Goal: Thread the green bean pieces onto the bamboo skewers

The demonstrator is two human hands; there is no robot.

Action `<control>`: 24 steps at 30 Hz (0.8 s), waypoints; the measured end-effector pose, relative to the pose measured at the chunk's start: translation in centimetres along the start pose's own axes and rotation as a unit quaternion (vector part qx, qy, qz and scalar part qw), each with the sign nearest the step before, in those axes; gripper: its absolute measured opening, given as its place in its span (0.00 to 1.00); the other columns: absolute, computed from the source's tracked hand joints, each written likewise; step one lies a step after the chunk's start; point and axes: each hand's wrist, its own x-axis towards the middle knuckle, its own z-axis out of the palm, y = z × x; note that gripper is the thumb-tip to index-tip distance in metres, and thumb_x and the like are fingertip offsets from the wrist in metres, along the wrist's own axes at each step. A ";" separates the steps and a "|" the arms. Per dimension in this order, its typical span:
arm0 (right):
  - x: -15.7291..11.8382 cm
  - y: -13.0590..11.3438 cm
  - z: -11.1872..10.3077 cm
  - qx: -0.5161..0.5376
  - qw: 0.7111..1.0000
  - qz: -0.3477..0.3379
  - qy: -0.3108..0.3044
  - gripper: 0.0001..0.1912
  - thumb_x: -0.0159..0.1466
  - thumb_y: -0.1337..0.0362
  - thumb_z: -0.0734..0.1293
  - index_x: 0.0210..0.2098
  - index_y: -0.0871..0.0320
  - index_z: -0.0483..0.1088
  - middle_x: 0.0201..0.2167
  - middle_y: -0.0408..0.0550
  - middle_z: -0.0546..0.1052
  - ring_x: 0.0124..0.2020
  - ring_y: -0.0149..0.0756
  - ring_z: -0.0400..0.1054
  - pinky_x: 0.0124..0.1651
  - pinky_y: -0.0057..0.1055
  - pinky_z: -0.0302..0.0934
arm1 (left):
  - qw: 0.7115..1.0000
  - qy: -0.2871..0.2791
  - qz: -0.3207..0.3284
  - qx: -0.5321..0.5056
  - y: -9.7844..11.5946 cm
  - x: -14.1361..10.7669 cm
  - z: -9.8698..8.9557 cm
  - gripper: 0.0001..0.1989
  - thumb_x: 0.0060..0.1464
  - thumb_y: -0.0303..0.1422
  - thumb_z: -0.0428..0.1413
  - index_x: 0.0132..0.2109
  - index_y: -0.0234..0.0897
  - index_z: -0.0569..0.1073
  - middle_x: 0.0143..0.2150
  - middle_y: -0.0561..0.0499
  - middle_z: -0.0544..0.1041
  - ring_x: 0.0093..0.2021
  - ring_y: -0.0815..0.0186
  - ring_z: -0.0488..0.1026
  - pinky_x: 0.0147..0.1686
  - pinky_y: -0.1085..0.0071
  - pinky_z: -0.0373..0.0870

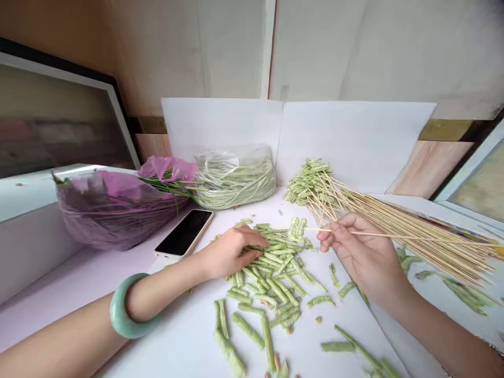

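Bean pieces (271,262), green and cut short, lie heaped around the middle of the white surface (177,336), with looser ones scattered toward its near edge. The left hand (236,249), with a pale green bangle (132,307) around its wrist, rests on the left side of this heap, fingers bent down among the pieces; I cannot tell whether it pinches one. The right hand (358,249) grasps a thin skewer (401,237) between thumb and fingers, held nearly level, its tip pointing toward the left edge and carrying a few threaded pieces (297,229) side by side, just above the heap.

Behind the right hand, a bundle of skewers (417,226) slants from the back edge toward the right edge, its far ends loaded with green lengths (309,181). A clear bag (236,181) of long beans sits near the back edge, beside a purple bag (118,210) toward the back left corner. A phone (184,232) lies in front of them.
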 end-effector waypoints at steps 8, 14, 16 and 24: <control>0.3 0.0 0.2 -0.015 1.000 -0.005 -0.001 0.10 0.59 0.58 0.69 0.28 0.56 0.67 0.25 0.42 0.75 0.25 0.28 0.69 0.31 0.25 0.66 | 0.997 -0.055 0.055 -0.006 1.1 -0.1 0.0 0.14 0.56 0.26 0.50 0.49 0.37 0.72 0.44 0.47 0.77 0.45 0.63 0.70 0.48 0.68 0.64; 0.3 0.2 0.3 -0.027 1.000 -0.006 -0.003 0.11 0.59 0.57 0.69 0.28 0.56 0.65 0.25 0.44 0.75 0.24 0.30 0.69 0.30 0.28 0.66 | 0.997 -0.054 0.039 0.026 1.2 -0.1 0.1 0.13 0.57 0.28 0.49 0.47 0.35 0.73 0.39 0.45 0.75 0.40 0.64 0.69 0.42 0.70 0.65; 0.3 0.2 0.3 -0.029 1.000 -0.007 -0.007 0.11 0.59 0.58 0.68 0.28 0.56 0.65 0.25 0.44 0.75 0.24 0.30 0.69 0.30 0.27 0.66 | 0.998 -0.051 0.023 0.034 1.3 -0.1 0.1 0.14 0.55 0.27 0.50 0.48 0.34 0.72 0.37 0.45 0.74 0.38 0.64 0.69 0.41 0.70 0.65; 0.1 0.2 0.2 -0.044 0.999 -0.022 -0.014 0.11 0.60 0.58 0.68 0.28 0.56 0.65 0.25 0.44 0.75 0.24 0.30 0.69 0.30 0.28 0.67 | 0.999 0.006 -0.053 -0.007 1.1 -0.2 0.4 0.12 0.51 0.25 0.50 0.41 0.34 0.75 0.37 0.46 0.74 0.39 0.64 0.70 0.42 0.70 0.65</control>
